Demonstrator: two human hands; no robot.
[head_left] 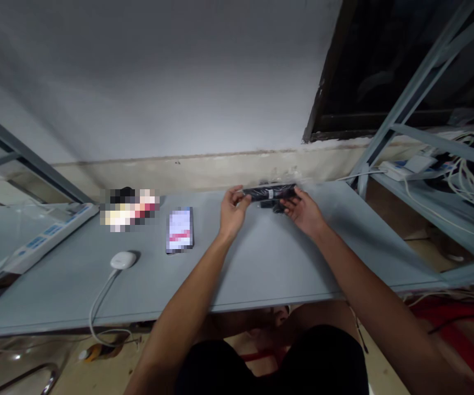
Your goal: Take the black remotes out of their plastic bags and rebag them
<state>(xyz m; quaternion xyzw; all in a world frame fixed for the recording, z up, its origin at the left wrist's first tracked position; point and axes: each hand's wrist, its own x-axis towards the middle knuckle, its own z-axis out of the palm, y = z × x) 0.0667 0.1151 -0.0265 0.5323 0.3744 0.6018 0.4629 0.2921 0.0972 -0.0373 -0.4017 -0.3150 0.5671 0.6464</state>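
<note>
A long black bar-shaped object [267, 193] with a small white label and a shiny clear wrap is held level near the back of the grey-blue table [261, 263]. My left hand [235, 207] is closed on its left end, thumb in front. On the right end, the fingers of my right hand [303, 211] are closed too. Behind and below the bar, partly hidden by it, lie a dark item [277, 207] and some crumpled clear plastic [286, 174]. What exactly the bar is, I cannot make out.
A phone [180, 230] with its screen lit lies left of my hands. Nearer me is a white round device [123, 260] on a cable. Power strips [51, 238] and tangled cables [463, 175] flank the table, with metal frame posts [401, 99] and a wall [179, 82] behind.
</note>
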